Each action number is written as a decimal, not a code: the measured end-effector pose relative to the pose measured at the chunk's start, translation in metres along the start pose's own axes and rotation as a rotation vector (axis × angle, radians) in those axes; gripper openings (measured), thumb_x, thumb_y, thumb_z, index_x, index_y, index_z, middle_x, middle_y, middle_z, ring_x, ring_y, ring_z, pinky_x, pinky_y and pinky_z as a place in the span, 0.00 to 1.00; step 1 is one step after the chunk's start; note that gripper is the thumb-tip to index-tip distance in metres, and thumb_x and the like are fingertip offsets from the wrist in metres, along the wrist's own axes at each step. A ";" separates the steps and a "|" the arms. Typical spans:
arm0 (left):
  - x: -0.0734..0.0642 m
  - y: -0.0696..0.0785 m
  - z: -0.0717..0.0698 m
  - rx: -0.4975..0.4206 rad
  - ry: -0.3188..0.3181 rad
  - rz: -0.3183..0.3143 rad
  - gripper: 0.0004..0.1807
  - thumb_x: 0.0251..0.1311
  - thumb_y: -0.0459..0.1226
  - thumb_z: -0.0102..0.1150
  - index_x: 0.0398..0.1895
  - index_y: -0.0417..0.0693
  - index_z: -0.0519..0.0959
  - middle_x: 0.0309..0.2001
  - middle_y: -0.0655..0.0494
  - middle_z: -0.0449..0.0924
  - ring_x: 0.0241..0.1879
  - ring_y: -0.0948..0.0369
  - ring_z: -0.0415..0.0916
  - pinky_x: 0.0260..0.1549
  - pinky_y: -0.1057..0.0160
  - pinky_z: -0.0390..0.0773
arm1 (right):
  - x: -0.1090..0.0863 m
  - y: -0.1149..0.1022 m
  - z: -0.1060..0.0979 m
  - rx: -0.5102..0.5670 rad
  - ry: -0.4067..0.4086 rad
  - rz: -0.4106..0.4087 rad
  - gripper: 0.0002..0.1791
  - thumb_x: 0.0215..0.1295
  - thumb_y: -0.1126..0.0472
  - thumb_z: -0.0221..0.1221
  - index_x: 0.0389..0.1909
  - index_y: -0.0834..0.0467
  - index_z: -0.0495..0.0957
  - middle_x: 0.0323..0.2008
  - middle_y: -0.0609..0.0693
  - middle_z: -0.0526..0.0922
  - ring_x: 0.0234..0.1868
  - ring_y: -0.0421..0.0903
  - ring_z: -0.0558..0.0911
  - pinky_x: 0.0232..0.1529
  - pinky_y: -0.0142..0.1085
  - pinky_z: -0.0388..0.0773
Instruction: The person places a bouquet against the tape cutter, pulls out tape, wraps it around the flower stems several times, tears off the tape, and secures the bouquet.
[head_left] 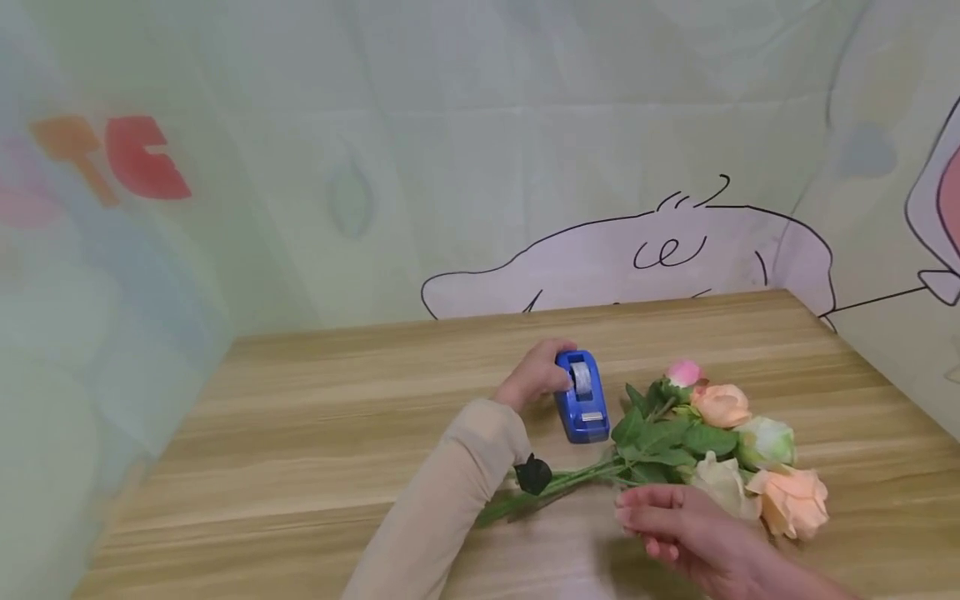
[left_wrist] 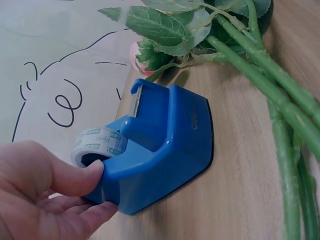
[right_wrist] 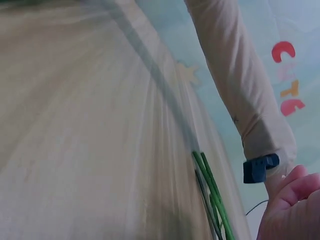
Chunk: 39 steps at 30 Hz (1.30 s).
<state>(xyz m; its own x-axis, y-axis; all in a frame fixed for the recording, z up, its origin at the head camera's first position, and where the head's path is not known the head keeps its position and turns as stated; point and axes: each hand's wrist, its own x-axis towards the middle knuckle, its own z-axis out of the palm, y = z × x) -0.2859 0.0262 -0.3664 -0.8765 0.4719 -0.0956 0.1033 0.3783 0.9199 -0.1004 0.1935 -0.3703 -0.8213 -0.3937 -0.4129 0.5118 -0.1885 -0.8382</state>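
Note:
My left hand (head_left: 537, 373) grips the back end of a blue tape dispenser (head_left: 587, 427) standing on the table. In the left wrist view the thumb lies against the side by the tape roll (left_wrist: 102, 141), with fingers lower down. My right hand (head_left: 693, 529) is in front of the flower stems, thumb and fingertips pinched together at a faint clear sliver that looks like tape. Beside both hands lies a bunch of roses (head_left: 791, 500) in pink, peach and white, with green leaves and stems (head_left: 577, 479). The right wrist view shows the stem ends (right_wrist: 210, 185).
The wood-grain table (head_left: 300, 467) has a printed cloth backdrop (head_left: 450, 167) behind it and at both sides. A small black device (head_left: 534, 475) sits on the left wrist by the beige sleeve (head_left: 435, 500), overlapping the stems in the head view.

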 end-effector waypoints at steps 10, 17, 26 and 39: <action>-0.007 -0.008 0.002 0.124 0.051 -0.007 0.33 0.53 0.23 0.58 0.65 0.36 0.62 0.63 0.39 0.64 0.60 0.47 0.64 0.59 0.51 0.63 | -0.003 0.012 -0.006 -0.017 -0.017 0.049 0.09 0.62 0.65 0.58 0.43 0.60 0.75 0.29 0.47 0.81 0.23 0.33 0.77 0.26 0.20 0.72; -0.036 -0.018 -0.004 0.374 0.033 0.002 0.12 0.61 0.36 0.58 0.42 0.36 0.73 0.36 0.45 0.76 0.35 0.54 0.72 0.35 0.59 0.73 | -0.004 0.015 -0.007 -0.002 -0.026 0.054 0.10 0.62 0.65 0.58 0.44 0.61 0.74 0.29 0.47 0.81 0.23 0.33 0.77 0.25 0.21 0.73; -0.087 -0.017 0.008 0.684 -0.301 0.133 0.25 0.55 0.52 0.62 0.48 0.43 0.75 0.37 0.56 0.72 0.36 0.64 0.67 0.37 0.66 0.72 | -0.004 0.012 -0.005 -0.022 -0.011 0.029 0.10 0.62 0.64 0.58 0.44 0.61 0.73 0.29 0.47 0.80 0.23 0.34 0.76 0.24 0.20 0.71; -0.112 -0.030 0.035 0.946 -0.099 0.265 0.23 0.56 0.51 0.61 0.44 0.43 0.70 0.36 0.55 0.66 0.37 0.60 0.62 0.31 0.65 0.66 | -0.005 0.014 -0.005 -0.013 0.013 0.022 0.12 0.61 0.65 0.58 0.45 0.63 0.72 0.29 0.47 0.80 0.23 0.34 0.76 0.24 0.21 0.71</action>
<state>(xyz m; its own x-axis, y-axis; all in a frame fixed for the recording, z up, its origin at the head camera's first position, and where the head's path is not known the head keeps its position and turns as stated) -0.1746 -0.0099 -0.3964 -0.7319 0.6814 -0.0014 0.6617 0.7113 0.2373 -0.0910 0.1969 -0.3815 -0.8129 -0.3863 -0.4358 0.5266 -0.1681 -0.8333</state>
